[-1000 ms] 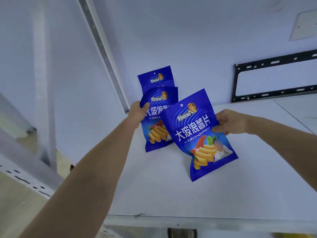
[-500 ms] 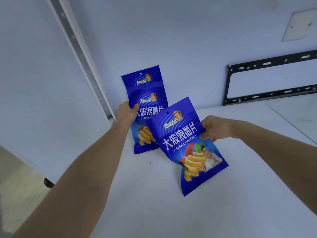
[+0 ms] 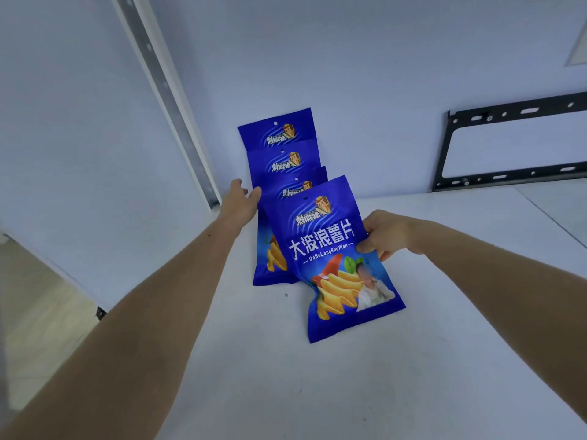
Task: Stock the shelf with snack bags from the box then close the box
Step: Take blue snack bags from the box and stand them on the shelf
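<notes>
Three blue snack bags stand in a row on the white shelf (image 3: 428,328), leaning back toward the wall: the rear bag (image 3: 276,131), the second bag (image 3: 286,161) and the third bag (image 3: 270,258). A fourth blue snack bag (image 3: 330,265) stands upright in front of them, its bottom on the shelf. My right hand (image 3: 386,233) pinches this front bag by its right edge. My left hand (image 3: 241,200) reaches to the left side of the row, fingers fairly straight, touching the third bag's upper left edge. The box is out of view.
A grey metal upright rail (image 3: 171,100) runs along the wall left of the bags. A black metal bracket (image 3: 508,179) is fixed to the back wall at right. The shelf's left edge drops to a pale floor (image 3: 38,312).
My right hand has brought the front bag back and stood it upright against the row. My left hand has loosened from gripping the third bag to touching its edge.
</notes>
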